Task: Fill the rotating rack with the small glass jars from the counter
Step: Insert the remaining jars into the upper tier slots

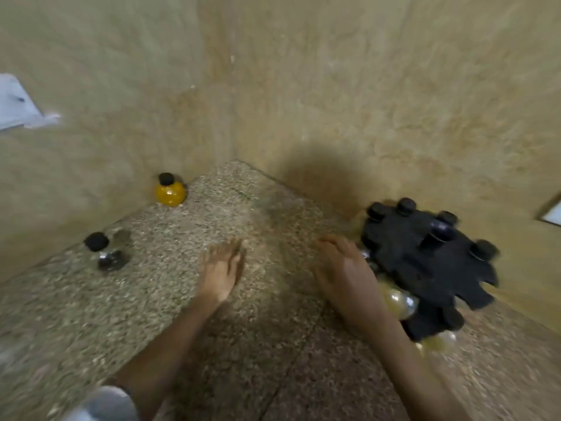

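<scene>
Black rotating rack (pixel 425 262) at 3 o'clock on the speckled worktop (pixel 151 299), black-capped jars seated in several slots, some slots bare. Right hand (pixel 346 275) just beside its near-left edge, fingers (pixel 328 243) loosely spread, holding nothing, forearm entering from 5 o'clock. Left hand (pixel 221 268) at centre, palm down, fingers extended, empty. Yellow jar (pixel 170 191) at 11 o'clock by the wall; dark jar (pixel 106 252) at 9 o'clock, well apart. Motion-blurred throughout.
</scene>
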